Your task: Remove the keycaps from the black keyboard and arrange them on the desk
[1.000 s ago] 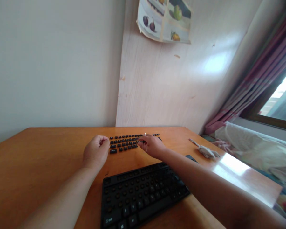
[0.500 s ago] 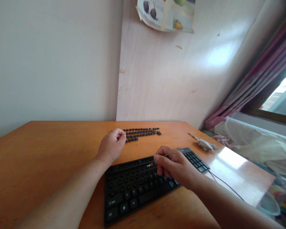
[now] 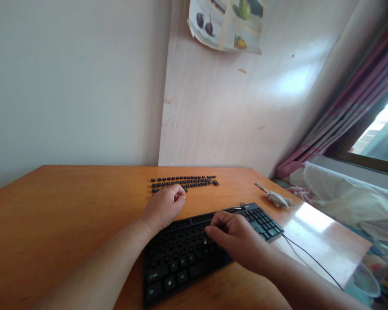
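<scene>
Hovering left hand [image 3: 166, 206]: at the keyboard's [image 3: 181, 275] far edge, fingertips pressed together, contents hidden.
Loose keycaps [image 3: 215, 183]: beyond the keyboard, probably light, hard, slippery; pinch by sides. Nearest row partly hidden.
Keyboard: likely stiff, fairly light; grip both ends.
Right hand [image 3: 242, 241]: over keyboard, fingers drawn together; held item unclear.

Your left hand [image 3: 167, 204] hides keycaps [image 3: 215, 183], your right hand [image 3: 237, 237] parts of the keyboard [image 3: 267, 221] and wire tool [image 3: 238, 208]; the top edge crops the fruit poster [image 3: 226, 26].
</scene>
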`<action>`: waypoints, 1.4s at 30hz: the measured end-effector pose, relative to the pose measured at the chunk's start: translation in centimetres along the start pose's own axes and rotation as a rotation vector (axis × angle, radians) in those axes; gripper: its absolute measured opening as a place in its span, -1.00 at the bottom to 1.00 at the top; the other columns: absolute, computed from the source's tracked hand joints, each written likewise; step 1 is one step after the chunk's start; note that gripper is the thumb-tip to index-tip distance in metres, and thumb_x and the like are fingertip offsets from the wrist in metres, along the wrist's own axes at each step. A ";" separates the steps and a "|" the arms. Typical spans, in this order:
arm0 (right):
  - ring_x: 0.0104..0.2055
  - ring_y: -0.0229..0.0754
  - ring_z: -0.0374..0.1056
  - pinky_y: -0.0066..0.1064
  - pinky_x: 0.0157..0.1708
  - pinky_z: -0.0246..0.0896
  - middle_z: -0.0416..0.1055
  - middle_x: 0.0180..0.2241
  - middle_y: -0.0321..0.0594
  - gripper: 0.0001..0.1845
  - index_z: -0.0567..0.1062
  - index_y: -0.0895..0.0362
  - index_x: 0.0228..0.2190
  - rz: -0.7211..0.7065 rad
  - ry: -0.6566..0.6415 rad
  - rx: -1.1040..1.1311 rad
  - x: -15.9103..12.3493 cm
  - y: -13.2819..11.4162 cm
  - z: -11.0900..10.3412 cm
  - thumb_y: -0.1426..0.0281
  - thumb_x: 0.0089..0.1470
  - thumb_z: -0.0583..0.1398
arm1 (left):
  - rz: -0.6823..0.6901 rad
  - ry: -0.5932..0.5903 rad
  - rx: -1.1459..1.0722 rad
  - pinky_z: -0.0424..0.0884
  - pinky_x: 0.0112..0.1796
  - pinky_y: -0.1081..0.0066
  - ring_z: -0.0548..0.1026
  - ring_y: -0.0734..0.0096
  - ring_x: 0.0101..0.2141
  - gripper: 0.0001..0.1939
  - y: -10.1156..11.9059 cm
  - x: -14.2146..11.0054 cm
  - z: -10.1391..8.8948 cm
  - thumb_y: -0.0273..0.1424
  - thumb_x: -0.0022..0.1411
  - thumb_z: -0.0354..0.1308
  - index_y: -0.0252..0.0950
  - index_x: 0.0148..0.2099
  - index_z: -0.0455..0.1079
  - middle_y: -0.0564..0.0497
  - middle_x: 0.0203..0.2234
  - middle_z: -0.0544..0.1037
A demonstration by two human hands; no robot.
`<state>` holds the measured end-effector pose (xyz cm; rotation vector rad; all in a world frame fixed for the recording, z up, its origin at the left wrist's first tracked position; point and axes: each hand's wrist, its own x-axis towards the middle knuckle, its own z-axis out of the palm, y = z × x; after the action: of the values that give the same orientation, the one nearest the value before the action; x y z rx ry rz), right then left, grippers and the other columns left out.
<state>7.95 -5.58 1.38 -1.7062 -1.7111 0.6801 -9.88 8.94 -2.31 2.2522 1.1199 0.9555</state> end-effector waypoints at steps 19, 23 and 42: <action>-0.55 -0.35 0.09 -0.50 -0.57 -0.08 0.20 -0.61 -0.42 -0.85 0.30 0.11 -0.50 -0.122 0.075 -0.100 -0.3 1.1 2.3 0.41 0.10 0.12 | 0.045 -0.160 0.097 0.18 -0.43 0.46 0.43 0.41 -0.44 -0.82 2.4 -0.8 0.8 -0.31 0.22 0.00 -0.21 -0.31 0.41 0.05 -0.45 0.53; -0.58 -0.36 0.04 -0.51 -0.60 -0.12 0.15 -0.63 -0.43 -0.86 0.29 0.11 -0.49 -0.096 0.068 0.027 -0.2 1.7 2.6 0.40 0.09 0.13 | 0.083 -0.173 0.069 0.20 -0.43 0.45 0.44 0.37 -0.42 -0.83 2.5 -0.9 1.0 -0.31 0.20 0.02 -0.19 -0.33 0.42 0.04 -0.45 0.53; -0.63 -0.35 0.09 -0.50 -0.62 -0.06 0.27 -0.64 -0.39 -0.68 0.30 0.11 -0.51 0.045 0.286 0.421 0.8 2.1 0.5 0.16 0.07 0.20 | 0.110 -0.243 0.010 0.24 -0.42 0.43 0.44 0.36 -0.42 -0.84 2.8 -1.2 0.8 -0.33 0.14 0.06 -0.21 -0.28 0.45 0.02 -0.43 0.53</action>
<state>9.02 -4.66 -0.40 -1.4652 -1.2341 0.7178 -8.37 6.31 -1.42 2.3823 0.9049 0.6933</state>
